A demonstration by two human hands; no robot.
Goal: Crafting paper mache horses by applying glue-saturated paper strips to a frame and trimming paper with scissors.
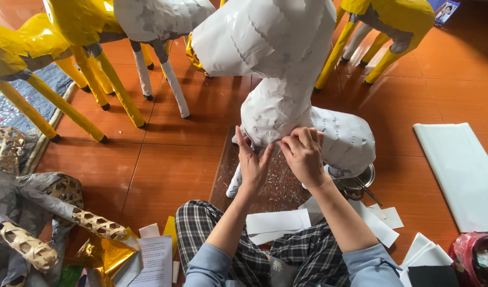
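A tall white paper-covered animal figure (286,69) stands on a dark paint-speckled wooden board (278,188) in front of me. My left hand (252,162) lies flat against the figure's chest, fingers spread. My right hand (303,154) pinches a strip of white paper onto the chest, just right of the left hand. Cut white paper strips (278,222) rest on my lap and the board's near edge. A small metal bowl (355,183) with a brush sits under the figure's body, close to my right wrist.
Yellow and white paper animal figures (84,32) stand on the orange tiled floor behind. A bare woven bamboo frame (26,212) and gold foil (103,255) lie at left. A stack of white paper sheets (464,175) lies at right, a red bag (475,258) near it.
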